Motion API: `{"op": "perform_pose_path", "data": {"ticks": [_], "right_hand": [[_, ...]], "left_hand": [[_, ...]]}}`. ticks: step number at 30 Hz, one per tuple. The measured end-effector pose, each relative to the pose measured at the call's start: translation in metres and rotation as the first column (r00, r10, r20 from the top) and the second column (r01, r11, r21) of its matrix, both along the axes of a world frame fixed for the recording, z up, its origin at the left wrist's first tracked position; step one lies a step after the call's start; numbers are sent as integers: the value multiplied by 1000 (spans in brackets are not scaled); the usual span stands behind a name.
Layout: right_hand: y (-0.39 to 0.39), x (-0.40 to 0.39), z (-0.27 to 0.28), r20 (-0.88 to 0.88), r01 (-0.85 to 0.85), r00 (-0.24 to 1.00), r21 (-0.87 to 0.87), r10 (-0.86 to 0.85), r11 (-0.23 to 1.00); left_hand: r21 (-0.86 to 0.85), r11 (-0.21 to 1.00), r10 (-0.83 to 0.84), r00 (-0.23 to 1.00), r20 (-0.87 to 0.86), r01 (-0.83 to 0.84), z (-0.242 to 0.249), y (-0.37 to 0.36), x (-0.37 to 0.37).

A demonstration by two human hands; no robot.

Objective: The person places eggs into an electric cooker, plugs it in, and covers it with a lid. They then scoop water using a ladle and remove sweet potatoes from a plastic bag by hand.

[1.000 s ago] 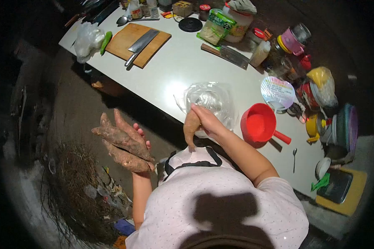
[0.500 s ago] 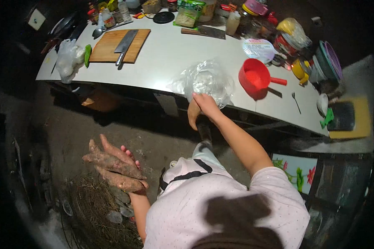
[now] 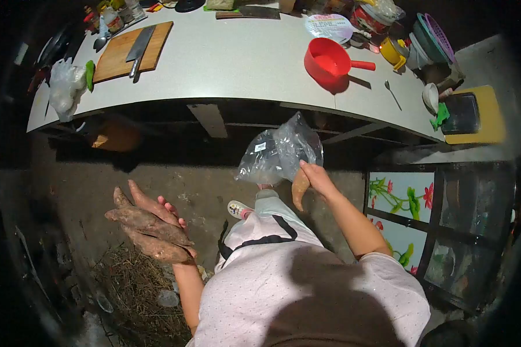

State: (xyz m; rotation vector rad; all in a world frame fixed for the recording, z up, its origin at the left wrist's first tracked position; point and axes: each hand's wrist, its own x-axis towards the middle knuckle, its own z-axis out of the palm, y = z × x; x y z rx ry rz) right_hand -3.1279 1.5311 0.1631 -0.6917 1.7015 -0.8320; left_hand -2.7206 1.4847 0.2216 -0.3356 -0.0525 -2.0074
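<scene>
Several brown, dirt-covered sweet potatoes (image 3: 150, 224) lie across my left hand (image 3: 173, 213), whose fingers curl up along their side at the lower left. My right hand (image 3: 318, 178), right of centre, is closed on one smaller sweet potato (image 3: 299, 189) that points downward. The same hand grips a crumpled clear plastic bag (image 3: 283, 149), which hangs in front of the counter edge. My fingers partly cover the place where bag and sweet potato meet.
The white counter (image 3: 214, 69) holds a cutting board (image 3: 107, 61) with a cleaver (image 3: 140, 49), a red dipper (image 3: 328, 61), a spoon (image 3: 393, 95) and a white bag (image 3: 63, 87). A floral cabinet (image 3: 402, 196) stands right; dry twigs (image 3: 136, 283) lie at lower left.
My right hand has drawn the plastic bag off the counter, and it now hangs over the floor. The view has shifted, so the counter appears higher. My left hand still holds its sweet potatoes.
</scene>
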Motion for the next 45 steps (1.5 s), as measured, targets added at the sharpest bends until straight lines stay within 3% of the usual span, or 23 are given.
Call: {"op": "perform_pose_path", "data": {"ticks": [1,3,5,7,11,13,14,18,20,22,23,25,26,27,29,31,33,34,37,40,43,44,45], "right_hand": [[2,-5,-12,3,7,1000,7,-7,1000],[5,-16,-37,-371,-135,914,106,165,985],[7,-18,-62,-357,-92,926,101,122,991],[3,-24,-78,-535,-90,837,72,114,993],[-31,-23,-107,-566,-5,824,-59,-29,998],[-58,-19,-105,-665,-194,746,-156,43,969],[-69,-13,-93,-567,-123,823,-239,-36,963],[-117,-8,-112,-550,-258,833,-297,56,919],[-134,-13,-128,-882,-587,437,-131,176,799],[-146,-18,-139,-889,-713,376,-99,260,694],[-154,-18,-142,-900,-812,294,-57,323,580],[-169,-11,-138,-920,-926,109,44,376,376],[-174,-11,-139,-904,-947,66,77,423,313],[-177,-11,-139,-884,-961,17,114,467,251],[-179,-18,-148,-696,-892,68,278,715,356],[-192,-20,-153,-276,-678,300,611,913,408],[-196,-27,-177,-319,-487,358,738,877,467],[-188,-52,-220,-499,-553,337,581,798,597],[-203,-50,-216,-469,-497,380,623,797,604],[-211,-40,-199,-417,-506,372,658,829,558],[-214,-32,-180,-398,-527,357,661,845,534],[-211,-29,-175,-410,-531,351,654,842,539],[-201,-30,-181,-531,-518,385,552,755,653]], "left_hand": [[-8,1000,-25,999,-20,25,2,0,-5],[57,998,10,1000,-19,-9,5,2,-14],[93,996,-8,999,-36,11,7,-1,-20],[114,993,-34,998,-53,40,6,-5,-28],[93,995,-31,1000,-3,31,0,-11,-36],[133,990,-36,999,-25,39,10,-14,-48],[144,990,-4,1000,-7,5,17,-16,-56],[120,991,46,995,92,-56,6,-21,-49],[218,971,60,983,176,-99,27,-29,-63],[295,940,102,967,232,-170,61,-48,-76],[387,845,25,750,661,-369,79,-60,-76],[339,696,-95,387,917,-633,98,-82,-76],[407,542,-147,394,908,-736,104,-91,-90],[431,473,-171,399,901,-769,113,-96,-91],[463,326,-214,413,885,-824,129,-106,-95],[337,455,-94,332,939,-824,126,-100,-87],[176,520,52,236,970,-836,112,-91,-75],[359,610,108,523,845,-706,100,-82,-65],[511,693,210,819,534,-510,79,-81,-59],[493,685,259,811,524,-537,67,-96,-63],[409,645,229,675,702,-645,72,-104,-58],[428,674,276,743,610,-602,84,-107,-62],[434,713,314,804,505,-551,97,-105,-63]]}}
